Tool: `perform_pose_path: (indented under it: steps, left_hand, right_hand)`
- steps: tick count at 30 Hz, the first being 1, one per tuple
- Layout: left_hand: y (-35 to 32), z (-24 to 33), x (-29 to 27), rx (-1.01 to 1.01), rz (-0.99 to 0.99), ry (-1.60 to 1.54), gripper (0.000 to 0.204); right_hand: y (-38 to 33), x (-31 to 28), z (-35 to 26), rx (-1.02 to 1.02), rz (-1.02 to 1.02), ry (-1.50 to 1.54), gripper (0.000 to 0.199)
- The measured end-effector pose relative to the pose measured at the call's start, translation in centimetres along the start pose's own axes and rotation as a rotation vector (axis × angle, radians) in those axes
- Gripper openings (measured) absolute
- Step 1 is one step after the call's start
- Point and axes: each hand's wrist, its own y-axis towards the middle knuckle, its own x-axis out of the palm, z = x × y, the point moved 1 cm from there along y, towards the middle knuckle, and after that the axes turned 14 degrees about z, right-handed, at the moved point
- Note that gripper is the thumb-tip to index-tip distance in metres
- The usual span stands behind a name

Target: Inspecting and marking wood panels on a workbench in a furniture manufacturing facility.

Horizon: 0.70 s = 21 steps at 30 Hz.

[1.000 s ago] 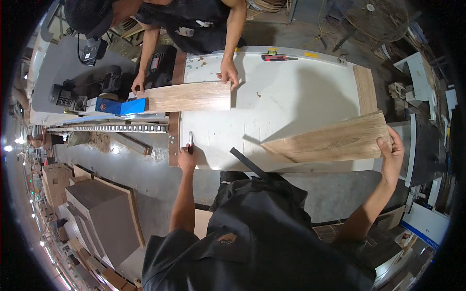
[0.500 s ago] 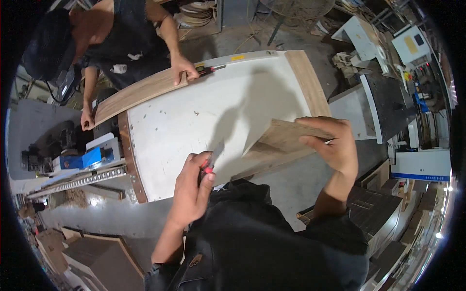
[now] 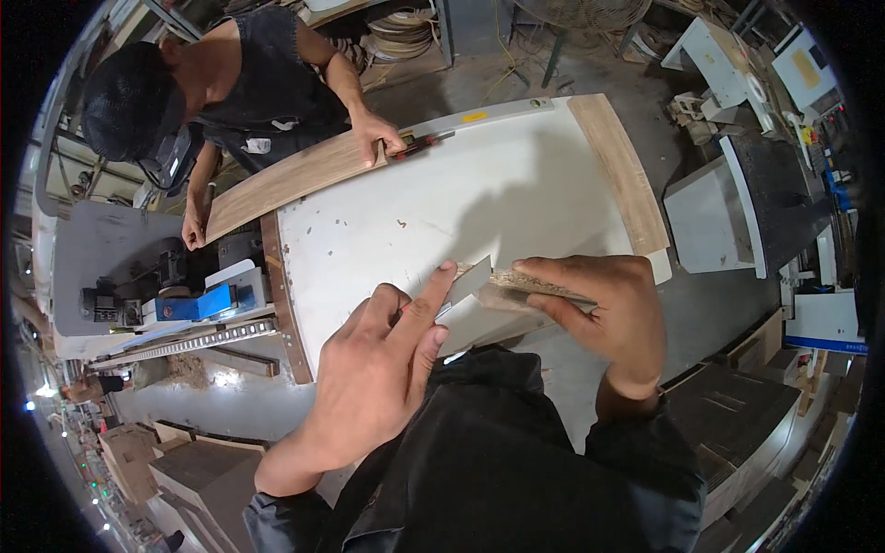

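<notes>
A woodworking workshop: white worktable point(image 3: 516, 184) with wood planks point(image 3: 286, 180), stacked board panels point(image 3: 184, 470) (machinery alongside).

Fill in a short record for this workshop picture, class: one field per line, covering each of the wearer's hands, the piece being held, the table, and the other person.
Left hand: forefinger stretched onto the near end of the held piece; something red shows under the fingers.
Right hand: grips the board piece from the right.
Board piece: thin, edge-on, rough chipboard core showing.
Table: white top, wood-grain edging.
Other person's hand: rests on a long wood-grain board at the table's far edge.
</notes>
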Motion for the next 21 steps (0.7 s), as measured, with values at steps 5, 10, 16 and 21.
perform_pose_path:
  steps: [5, 10, 16, 21]
  left_hand:
    - [0.0, 0.0, -0.3, -0.031, 0.011, 0.002, 0.052]
    - [0.0, -0.2, -0.7, -0.061, -0.007, 0.010, 0.050]
    - [-0.2, -0.7, -0.7, -0.090, 0.022, -0.049, 0.045]
    - [-0.6, -1.8, -0.6, -0.050, 0.071, 0.097, 0.050]
  right_hand:
    - [0.1, 0.4, 0.1, -0.011, -0.013, 0.028, 0.040]
    - [0.3, 0.7, 0.1, -0.038, -0.028, 0.032, 0.040]
    - [0.4, 1.0, 0.0, -0.081, -0.029, 0.036, 0.040]
    - [1.1, 0.0, -0.7, -0.160, -0.293, 0.070, 0.032]
